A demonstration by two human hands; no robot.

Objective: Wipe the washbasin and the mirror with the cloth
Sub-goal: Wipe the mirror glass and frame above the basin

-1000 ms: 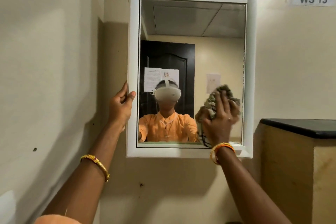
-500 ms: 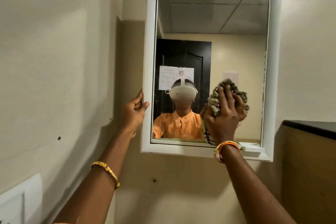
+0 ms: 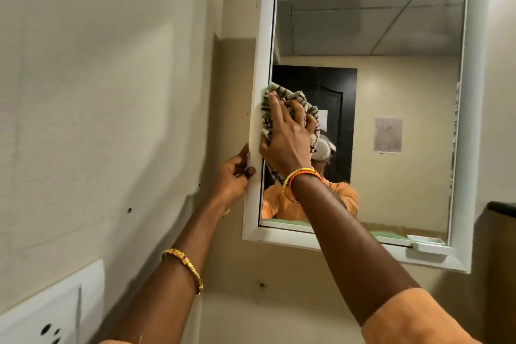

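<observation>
A mirror [image 3: 391,92] in a white frame [image 3: 259,92] hangs on the beige wall. My right hand [image 3: 284,137] presses a crumpled, pale patterned cloth [image 3: 282,98] against the glass at the mirror's left edge, fingers curled round the cloth. My left hand [image 3: 234,173] grips the frame's left side just below, thumb on the front. The washbasin is out of view.
A white socket plate [image 3: 53,313] sits on the left wall at the lower left. A dark-topped counter [image 3: 502,208] juts in at the right edge. A small white ledge [image 3: 424,243] sits at the frame's lower right corner.
My right hand has carried the cloth from the mirror's lower right across to its left edge. The left hand stays on the frame. The view has shifted left.
</observation>
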